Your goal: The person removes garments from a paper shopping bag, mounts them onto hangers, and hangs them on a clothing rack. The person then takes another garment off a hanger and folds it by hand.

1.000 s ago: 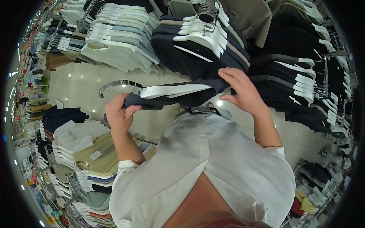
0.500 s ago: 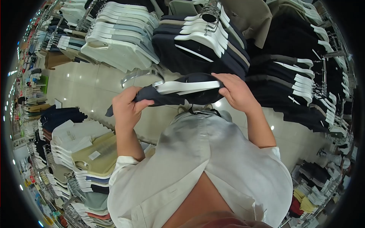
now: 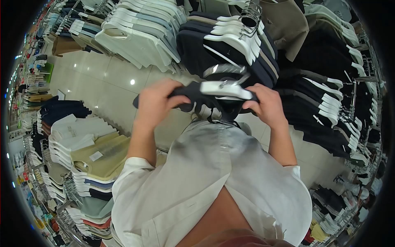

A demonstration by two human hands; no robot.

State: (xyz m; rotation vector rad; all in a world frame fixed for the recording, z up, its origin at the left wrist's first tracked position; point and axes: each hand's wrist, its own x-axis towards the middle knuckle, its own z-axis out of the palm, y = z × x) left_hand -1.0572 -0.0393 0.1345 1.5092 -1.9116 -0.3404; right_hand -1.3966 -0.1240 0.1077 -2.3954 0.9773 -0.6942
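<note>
In front of my waist I hold a dark garment [image 3: 192, 91] between both hands. A white hanger [image 3: 224, 89] sits in its neck opening, its metal hook [image 3: 225, 71] pointing up and away from me and blurred by motion. My left hand [image 3: 158, 103] is closed around the garment's left shoulder, thumb lying along the near side of the fabric. At the other end, my right hand [image 3: 267, 105] pinches the garment's right shoulder near the tip of the hanger. The lower part of the garment hangs out of sight.
Ahead, dark shirts [image 3: 197, 51] hang on white hangers, with pale tops [image 3: 127, 43] to their left. Black garments [image 3: 294, 96] fill the rack at right. Folded-looking beige and white tops [image 3: 98, 154] hang at lower left. Shiny floor tiles [image 3: 111, 90] lie between the racks.
Both hands have moved slightly with the garment. The hanger now lies further right, nearer my right hand, and its hook has swung from the left to above it. The view has shifted a little.
</note>
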